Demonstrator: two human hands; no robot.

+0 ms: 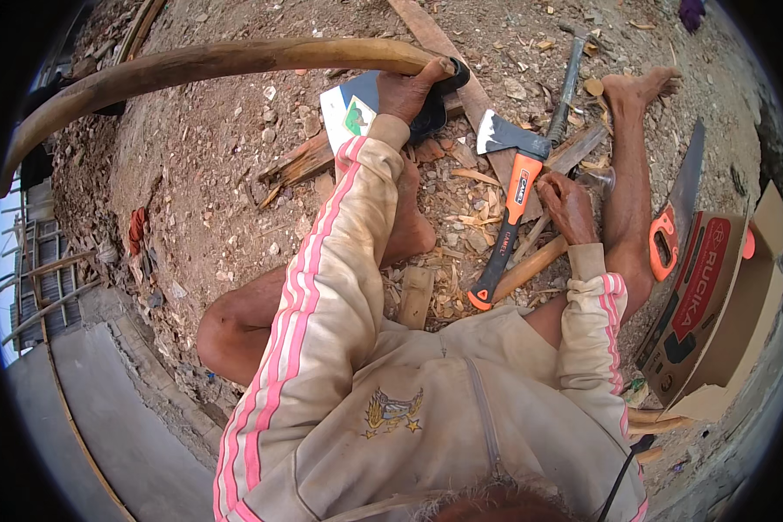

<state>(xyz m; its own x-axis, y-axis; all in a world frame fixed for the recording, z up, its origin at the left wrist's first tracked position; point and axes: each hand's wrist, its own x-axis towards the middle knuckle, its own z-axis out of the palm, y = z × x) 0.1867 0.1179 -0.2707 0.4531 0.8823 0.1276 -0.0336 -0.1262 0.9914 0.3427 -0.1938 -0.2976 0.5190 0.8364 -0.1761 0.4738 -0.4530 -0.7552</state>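
Note:
My left hand (pixel 402 96) grips the long curved wooden handle (pixel 235 57) near its dark metal end (pixel 452 78), above a white-and-blue object (pixel 334 116) with a green label. Beside my right hand (pixel 567 205), whose fingers are curled, lies an axe (pixel 504 224) with a silver head and orange-black handle; what those fingers hold, if anything, is unclear. A grey metal tool (pixel 568 78) lies beyond the axe head, and a plain wooden handle (pixel 535 265) lies under the axe's lower part.
Boards (pixel 426 26), wood chips and an offcut (pixel 416 296) lie on rubble ground around my bare legs and feet. At right are a handsaw (pixel 667 239) and an open cardboard box (pixel 726 348). A red cloth (pixel 137 230) lies left, near a concrete edge (pixel 96 391).

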